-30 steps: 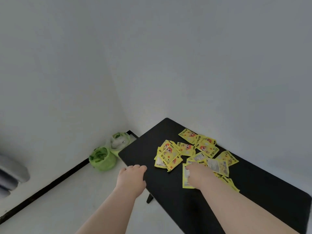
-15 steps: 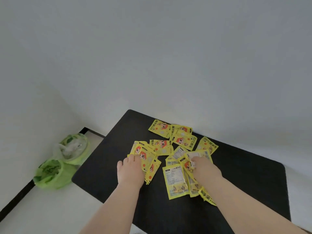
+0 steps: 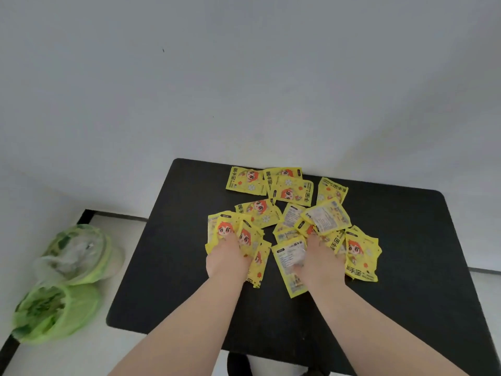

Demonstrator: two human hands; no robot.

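Green bags sit on the floor left of the table. The left hand presses flat, fingers straight, on scattered yellow packets, likely to gather them. The right hand has its fingers hidden among the packets, so its grip is unclear.

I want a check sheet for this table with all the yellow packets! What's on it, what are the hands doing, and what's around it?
Surface: black table with rounded corners.
Job's things: yellow packets with a cartoon face, loose and overlapping, some face down.
Clutter: nothing seen.
Hands: left hand rests on the left-side packets; right hand lies on the right-side ones, its fingertips hidden among them.
Cables: nothing seen.
Surroundings: green plastic bags on the pale floor left of the table; plain white wall behind.
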